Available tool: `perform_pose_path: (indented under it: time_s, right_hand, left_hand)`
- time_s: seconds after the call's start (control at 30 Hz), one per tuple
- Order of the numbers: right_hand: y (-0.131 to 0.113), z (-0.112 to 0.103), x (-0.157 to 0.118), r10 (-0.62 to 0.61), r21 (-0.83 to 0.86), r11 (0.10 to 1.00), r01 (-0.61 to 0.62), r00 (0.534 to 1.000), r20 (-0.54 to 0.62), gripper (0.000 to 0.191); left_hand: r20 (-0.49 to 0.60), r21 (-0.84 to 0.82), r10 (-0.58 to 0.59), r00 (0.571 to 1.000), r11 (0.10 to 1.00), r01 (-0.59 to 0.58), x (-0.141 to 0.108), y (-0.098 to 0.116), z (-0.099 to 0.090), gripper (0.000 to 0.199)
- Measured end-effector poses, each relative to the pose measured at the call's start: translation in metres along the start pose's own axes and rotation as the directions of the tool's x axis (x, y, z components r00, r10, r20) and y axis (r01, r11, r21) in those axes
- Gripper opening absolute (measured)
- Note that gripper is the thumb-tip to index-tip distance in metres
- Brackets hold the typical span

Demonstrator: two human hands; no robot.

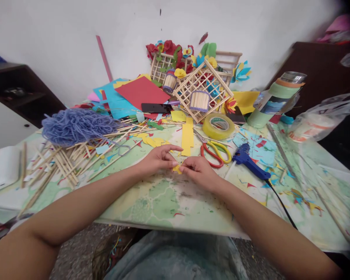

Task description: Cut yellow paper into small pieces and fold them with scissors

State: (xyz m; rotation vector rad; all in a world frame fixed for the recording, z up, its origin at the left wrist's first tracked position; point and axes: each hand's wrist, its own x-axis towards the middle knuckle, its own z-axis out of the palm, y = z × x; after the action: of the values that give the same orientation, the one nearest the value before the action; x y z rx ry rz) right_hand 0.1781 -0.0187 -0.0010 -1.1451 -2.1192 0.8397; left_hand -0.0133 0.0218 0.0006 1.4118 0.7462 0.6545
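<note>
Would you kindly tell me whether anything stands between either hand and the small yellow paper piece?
Nothing visible does: the left hand and right hand both have fingertips on the small yellow paper piece. The scissors lie beyond the right hand.

yellow scrap (177,169) partly hidden by fingertips (170,165), white object (2,169) cut off at left, plastic bag (332,116) blurred

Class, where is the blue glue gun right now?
In the head view, the blue glue gun lies on the table, right of the red-and-yellow scissors.
</note>
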Motion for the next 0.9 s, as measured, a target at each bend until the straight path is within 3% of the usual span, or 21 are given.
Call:
perform_pose_path:
  time_s: [0.07, 0.17, 0.23, 0.3, 0.4, 0.5, 0.63, 0.8, 0.9]
  right_hand:
    - [0.000, -0.003, -0.001, 0.017, 0.090, 0.996, -0.015, 1.000, -0.025, 0.027]
    - [0.002, -0.005, -0.001, 0.117, 0.342, 0.936, -0.089, 0.991, -0.062, 0.028]
    - [0.004, -0.003, -0.001, 0.189, 0.483, 0.865, -0.140, 0.981, -0.054, 0.028]
    - [0.006, 0.000, 0.000, 0.220, 0.538, 0.828, -0.160, 0.974, -0.048, 0.030]
    - [0.008, 0.004, 0.002, 0.232, 0.542, 0.825, -0.161, 0.970, -0.065, 0.033]
    - [0.009, 0.006, 0.003, 0.237, 0.541, 0.825, -0.164, 0.969, -0.067, 0.035]
    - [0.008, 0.006, 0.003, 0.215, 0.483, 0.859, -0.171, 0.976, -0.037, 0.036]
    - [0.002, 0.004, -0.001, 0.017, 0.104, 0.995, 0.001, 0.984, -0.180, 0.029]
    - [-0.003, 0.003, -0.003, -0.088, -0.160, 0.986, 0.052, 0.969, -0.231, 0.030]
  left_hand:
    - [-0.113, -0.030, 0.020, 0.993, 0.999, -0.023, 0.004, 0.003, -0.014, 0.048]
    - [-0.410, -0.020, 0.147, 0.900, 0.985, -0.170, 0.010, 0.007, -0.036, 0.039]
    - [-0.467, -0.023, 0.163, 0.869, 0.980, -0.197, 0.012, 0.007, -0.040, 0.037]
    - [-0.394, -0.044, 0.122, 0.911, 0.987, -0.151, 0.011, 0.005, -0.033, 0.036]
    - [-0.191, 0.003, 0.055, 0.980, 0.998, -0.056, 0.007, 0.001, -0.012, 0.026]
    - [-0.077, 0.100, 0.042, 0.996, 0.994, -0.034, 0.004, 0.000, 0.000, 0.025]
    - [-0.053, 0.097, 0.001, 0.999, 0.995, 0.005, 0.003, 0.000, 0.000, 0.020]
    - [-0.099, 0.081, -0.039, 0.994, 0.996, 0.047, 0.001, -0.001, 0.000, 0.019]
    - [-0.096, 0.115, -0.049, 0.994, 0.992, 0.060, 0.000, -0.001, 0.003, 0.020]
